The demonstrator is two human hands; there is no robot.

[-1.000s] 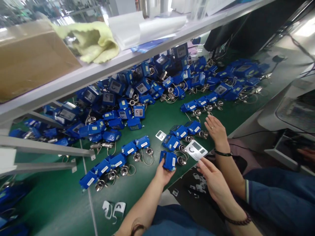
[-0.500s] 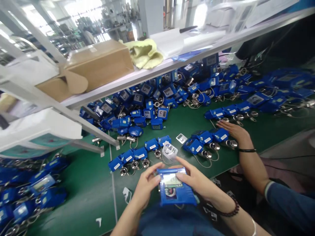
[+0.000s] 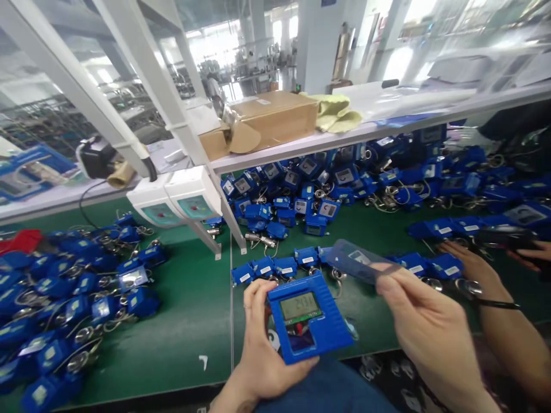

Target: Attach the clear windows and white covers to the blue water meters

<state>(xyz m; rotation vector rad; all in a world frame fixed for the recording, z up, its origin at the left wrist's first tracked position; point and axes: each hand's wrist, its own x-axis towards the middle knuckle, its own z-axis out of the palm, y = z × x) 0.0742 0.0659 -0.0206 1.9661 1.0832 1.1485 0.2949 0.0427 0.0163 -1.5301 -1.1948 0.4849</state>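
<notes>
My left hand grips a blue box-shaped device from below and from its left side. The device's face is up and shows a small grey display reading digits. My right hand is raised to the right of the device and pinches a thin see-through blue-tinted film between thumb and fingers. The film hangs over the green table, just above and right of the device.
Several blue devices with metal fittings lie in rows and heaps on the green table, more at left. A shelf above holds a cardboard box and a yellow cloth. Another person's arm reaches in at right.
The view has swung left and up. My right hand has come off the device and risen to the right with the film. My left hand has kept hold of the device.
</notes>
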